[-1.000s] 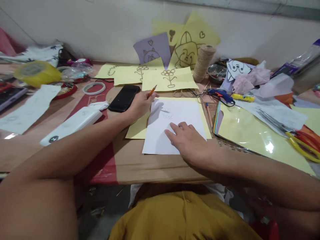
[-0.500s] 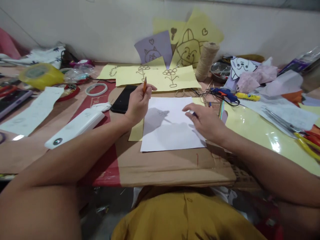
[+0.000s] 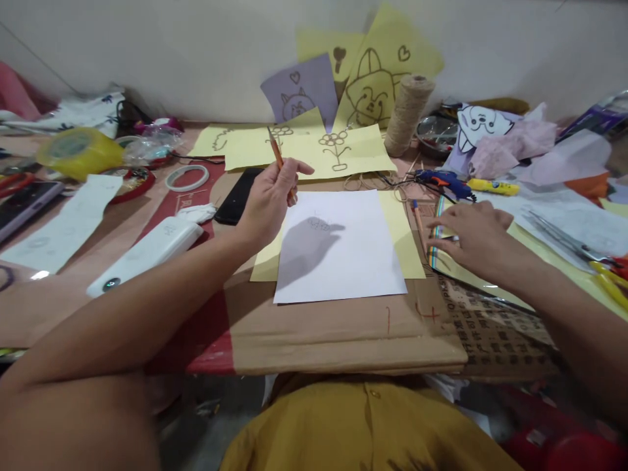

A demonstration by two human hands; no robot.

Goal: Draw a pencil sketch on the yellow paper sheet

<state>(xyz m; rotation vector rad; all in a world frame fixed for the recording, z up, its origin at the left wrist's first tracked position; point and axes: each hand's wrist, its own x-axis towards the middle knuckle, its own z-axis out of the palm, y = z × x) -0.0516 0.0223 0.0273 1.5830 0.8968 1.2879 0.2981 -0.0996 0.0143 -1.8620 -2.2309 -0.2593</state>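
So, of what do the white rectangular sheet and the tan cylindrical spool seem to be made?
The white sheet looks like matte paper: thin, with faint sketch lines. The tan spool appears wound with dull twine, possibly jute, given its coarse windings.

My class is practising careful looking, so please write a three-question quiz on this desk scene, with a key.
1. True or false: the left hand is pressing the pencil tip onto the white sheet.
2. Which of these stands upright? A) phone B) twine C) scissors
3. Fill the gap: the paper directly under the white sheet is ____ in colour.

Key:
1. False; the tip points up, away from the sheet.
2. B
3. yellow
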